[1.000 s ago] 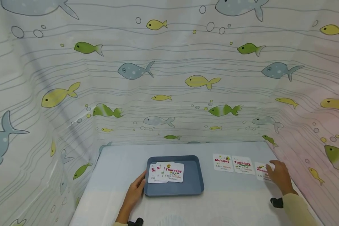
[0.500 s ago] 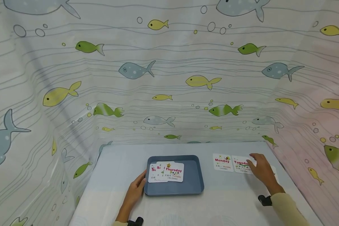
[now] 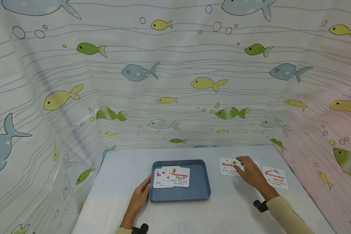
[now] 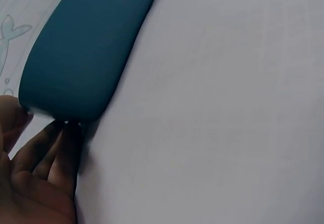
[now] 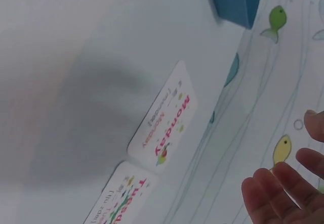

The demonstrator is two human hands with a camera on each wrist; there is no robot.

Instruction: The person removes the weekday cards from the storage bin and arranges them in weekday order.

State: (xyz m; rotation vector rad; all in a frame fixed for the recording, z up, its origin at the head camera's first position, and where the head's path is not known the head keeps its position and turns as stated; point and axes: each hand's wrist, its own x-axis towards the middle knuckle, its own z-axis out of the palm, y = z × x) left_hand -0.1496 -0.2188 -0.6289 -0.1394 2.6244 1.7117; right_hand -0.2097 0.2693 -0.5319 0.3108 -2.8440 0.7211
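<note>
My left hand (image 3: 139, 196) touches the left end of a blue-grey tray (image 3: 199, 191), its fairly straight fingertips (image 4: 72, 128) right at the tray's end in the left wrist view. Several overlapping white word cards lie inside the tray, a Thursday card (image 3: 179, 180) on top. Over on the right, my right hand (image 3: 252, 174) hovers above the row of cards, fingers spread and holding nothing. It hides most of the Tuesday card and overlaps the right edge of the Monday card (image 3: 227, 169). The right wrist view shows the Tuesday card (image 5: 121, 196) beside Monday.
A Wednesday card (image 3: 276, 179) lies at the right end of the row, near the table's right edge. Pale cloth covers the table (image 3: 120, 162). A fish-print curtain (image 3: 178, 110) rises behind it and along both sides.
My right hand has moved left along the row, from the Wednesday card across the Tuesday card toward Monday, uncovering Wednesday. The left hand and the tray have stayed in place.
</note>
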